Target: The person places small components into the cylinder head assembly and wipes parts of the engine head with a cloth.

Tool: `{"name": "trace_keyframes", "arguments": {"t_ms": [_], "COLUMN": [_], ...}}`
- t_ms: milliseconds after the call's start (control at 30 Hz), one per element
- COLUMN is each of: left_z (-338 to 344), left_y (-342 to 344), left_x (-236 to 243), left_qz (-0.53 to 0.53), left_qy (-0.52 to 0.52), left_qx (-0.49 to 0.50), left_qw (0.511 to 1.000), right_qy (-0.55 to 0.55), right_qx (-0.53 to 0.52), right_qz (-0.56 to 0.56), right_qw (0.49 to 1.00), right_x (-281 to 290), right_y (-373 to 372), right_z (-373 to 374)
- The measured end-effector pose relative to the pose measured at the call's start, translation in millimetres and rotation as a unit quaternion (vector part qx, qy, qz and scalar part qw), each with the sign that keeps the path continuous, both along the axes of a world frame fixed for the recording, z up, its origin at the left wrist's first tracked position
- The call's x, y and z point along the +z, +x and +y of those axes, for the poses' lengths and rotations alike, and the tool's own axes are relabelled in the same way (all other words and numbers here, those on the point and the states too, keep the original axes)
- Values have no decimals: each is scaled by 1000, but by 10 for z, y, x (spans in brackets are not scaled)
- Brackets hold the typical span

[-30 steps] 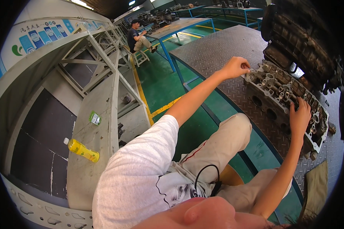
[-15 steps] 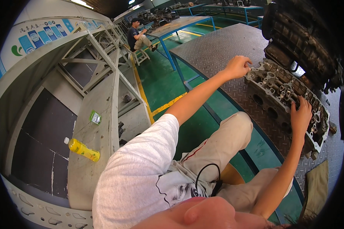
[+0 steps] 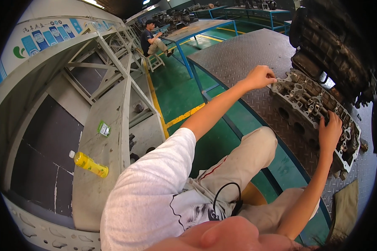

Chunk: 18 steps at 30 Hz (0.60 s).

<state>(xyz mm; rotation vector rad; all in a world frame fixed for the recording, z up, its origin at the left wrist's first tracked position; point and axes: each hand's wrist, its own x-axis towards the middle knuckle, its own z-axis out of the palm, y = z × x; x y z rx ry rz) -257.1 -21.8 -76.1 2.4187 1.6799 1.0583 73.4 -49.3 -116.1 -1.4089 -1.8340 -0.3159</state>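
Note:
A greasy metal cylinder head [image 3: 295,109] lies on the plate-topped bench, its valve train facing up and round ports along its near side. My left hand [image 3: 259,78] is at its far left corner, fingers curled and thumb pressed in at the edge. Whether a small part sits between those fingertips is hidden. Farther right along the casting, my right hand [image 3: 330,133] grips the near rim, its fingers bent over into the valve area beside the camshaft parts.
Behind the cylinder head stands a large dark engine block [image 3: 333,54]. An olive cloth [image 3: 345,209] hangs at the bench's near right. To the left, a grey shelf [image 3: 92,196] holds a yellow bottle [image 3: 90,164] and a small green packet [image 3: 104,129]. Another person [image 3: 151,39] sits by a blue-framed table [image 3: 197,31].
My left fingers have curled in and drawn slightly back at the corner. The right hand keeps its place on the rim. My view has shifted a little.

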Motion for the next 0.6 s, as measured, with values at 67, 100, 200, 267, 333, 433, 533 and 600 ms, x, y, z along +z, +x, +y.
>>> {"name": "trace_keyframes", "arguments": {"t_ms": [67, 100, 200, 267, 333, 433, 533, 600], "left_z": [-5, -2, 11, 9, 13, 25, 32, 32], "left_y": [2, 4, 14, 7, 6, 6, 5, 18], "left_x": [-26, -36, -50, -67, -78, -89, -89, -77], "left_qz": [-4, -8, -38, -38, -37, -41, -55, -54], "left_qy": [13, 24, 15, 20, 26, 21, 17, 19], "left_qx": [3, 5, 12, 8, 2, 9, 1, -8], "left_qw": [1000, 1000, 999, 999, 999, 999, 998, 998], "right_qy": [-1, 7, 7, 0, 7, 7, -15, -5], "right_qx": [-3, -14, -14, -6, -7, -13, -10, -13], "right_qz": [-3, -7, -6, 0, -3, -8, 1, 4], "right_qw": [1000, 1000, 1000, 1000, 1000, 1000, 1000, 1000], "right_x": [6, 9, -13, -28, -34, -42, -9, -25], "right_y": [-19, -27, 4, 15, 19, 22, 18, 30], "right_z": [-10, -15, 9, 31, 33, 52, 23, 37]}}
